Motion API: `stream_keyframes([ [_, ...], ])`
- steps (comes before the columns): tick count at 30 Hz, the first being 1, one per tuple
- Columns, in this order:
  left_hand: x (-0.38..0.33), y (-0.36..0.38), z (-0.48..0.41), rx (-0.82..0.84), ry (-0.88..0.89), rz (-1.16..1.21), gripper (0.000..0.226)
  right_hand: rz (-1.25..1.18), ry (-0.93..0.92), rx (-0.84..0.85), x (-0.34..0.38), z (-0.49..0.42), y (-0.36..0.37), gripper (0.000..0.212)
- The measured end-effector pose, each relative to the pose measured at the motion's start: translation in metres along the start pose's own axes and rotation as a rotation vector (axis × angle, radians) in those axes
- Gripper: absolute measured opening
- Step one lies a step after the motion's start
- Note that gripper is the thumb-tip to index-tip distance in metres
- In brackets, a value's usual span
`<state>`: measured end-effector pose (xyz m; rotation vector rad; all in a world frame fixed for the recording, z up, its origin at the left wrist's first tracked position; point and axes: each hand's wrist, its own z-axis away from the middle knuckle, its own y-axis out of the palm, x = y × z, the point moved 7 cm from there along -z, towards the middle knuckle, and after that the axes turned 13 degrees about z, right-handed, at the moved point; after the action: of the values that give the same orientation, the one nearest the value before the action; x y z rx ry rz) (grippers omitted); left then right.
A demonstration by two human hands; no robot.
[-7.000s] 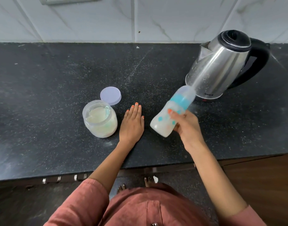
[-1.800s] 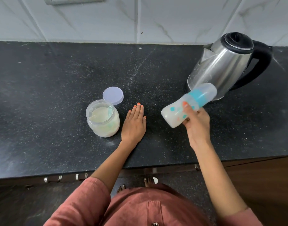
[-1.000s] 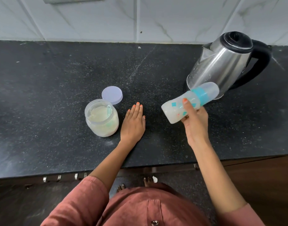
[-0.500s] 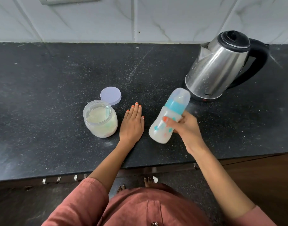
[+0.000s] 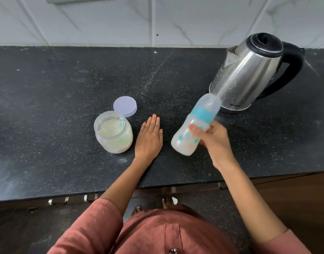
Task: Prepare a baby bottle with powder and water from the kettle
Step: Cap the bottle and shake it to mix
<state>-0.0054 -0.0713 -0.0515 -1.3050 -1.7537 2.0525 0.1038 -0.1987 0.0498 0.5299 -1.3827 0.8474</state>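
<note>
- The left hand (image 5: 148, 138) lay flat on the dark worktop (image 5: 47, 107), palm down, fingers straight and together, holding nothing. The right hand (image 5: 214, 142) was wrapped round the middle of the baby bottle (image 5: 185, 142) and looked blurred.
- Furthest left stood the open powder jar (image 5: 113, 132), just beside the left hand. It was partly full of pale powder, with a teal scoop (image 5: 121, 123) standing inside.
- The jar's lilac lid (image 5: 125, 106) lay flat just behind it; whether the two touched could not be told.
- The bottle was held above the worktop and tilted, base towards the person and top pointing up and right. Its teal collar and clear dome cap were on, and the contents looked cloudy white.
- At the right stood the steel kettle (image 5: 249, 74), lid shut, black handle turned away to the right. The bottle's cap overlapped its lower body in this view.
- Judging by the closed bottle, milky fill and blur, mixing by shaking seemed to be the step in hand, late in the task.
- The next move would call for a firm grip, a tight collar, and setting the bottle upright on the worktop. The jar was not yet lidded.
</note>
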Motion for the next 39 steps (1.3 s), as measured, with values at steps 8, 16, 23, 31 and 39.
stream_keyframes([
  [8, 0.001, 0.001, 0.0, 0.009, 0.001, -0.003, 0.05, 0.081, -0.012, 0.071, -0.003, 0.002, 0.017, 0.028],
  [16, -0.001, -0.001, 0.0, -0.007, 0.009, 0.004, 0.049, -0.236, 0.025, -0.115, -0.001, -0.009, -0.003, 0.024],
  [23, 0.0, 0.0, 0.0, -0.008, 0.009, 0.008, 0.049, -0.193, 0.03, -0.074, -0.002, -0.005, -0.005, 0.028],
  [31, 0.0, -0.001, 0.0, -0.006, 0.009, -0.003, 0.049, 0.142, -0.037, 0.08, -0.007, 0.004, 0.015, 0.028],
  [39, 0.0, 0.001, 0.0, -0.003, 0.01, -0.011, 0.05, -0.093, 0.041, -0.08, -0.006, -0.006, 0.0, 0.023],
])
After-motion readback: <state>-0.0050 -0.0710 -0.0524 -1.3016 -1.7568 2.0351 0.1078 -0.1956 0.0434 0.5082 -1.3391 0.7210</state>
